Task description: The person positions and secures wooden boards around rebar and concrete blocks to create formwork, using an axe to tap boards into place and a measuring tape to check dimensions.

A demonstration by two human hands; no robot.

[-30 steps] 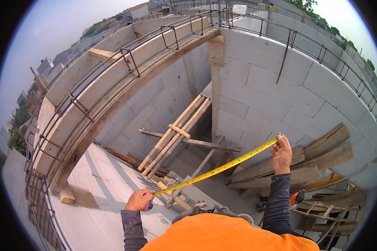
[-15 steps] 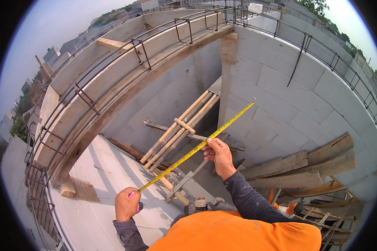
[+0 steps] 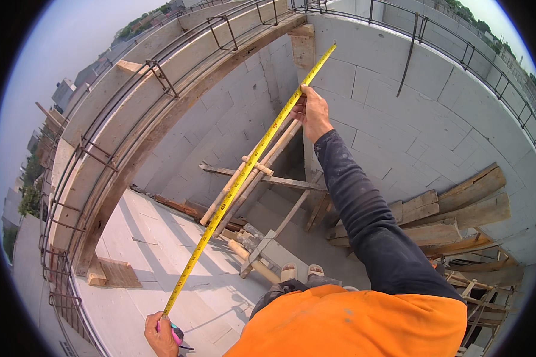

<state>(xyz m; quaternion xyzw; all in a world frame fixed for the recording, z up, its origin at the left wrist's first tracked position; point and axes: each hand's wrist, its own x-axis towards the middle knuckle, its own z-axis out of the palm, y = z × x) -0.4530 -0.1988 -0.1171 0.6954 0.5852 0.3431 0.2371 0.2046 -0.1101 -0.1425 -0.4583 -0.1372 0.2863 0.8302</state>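
My left hand (image 3: pixel 161 336), low at the left, is closed around the pink and dark case of a tape measure (image 3: pixel 176 334). From it a long yellow blade (image 3: pixel 235 189) runs up and to the right across the view. My right hand (image 3: pixel 313 112) pinches that blade a short way below its free end. The tip of the blade points at the grey block wall, close to the wooden beam's end block (image 3: pixel 303 46); whether it touches the wall I cannot tell.
A wooden formwork beam (image 3: pixel 178 104) with steel rebar stirrups (image 3: pixel 223 33) curves along the left and top. Below the blade are bamboo poles (image 3: pixel 280 149) and a wooden crosspiece (image 3: pixel 295 183). Planks (image 3: pixel 458 202) lean against the right block wall (image 3: pixel 393 101). My sandalled feet (image 3: pixel 289 272) stand below.
More blade is out of the case. My right hand has moved up and away with the blade's end, while my left hand has dropped lower and slightly left.
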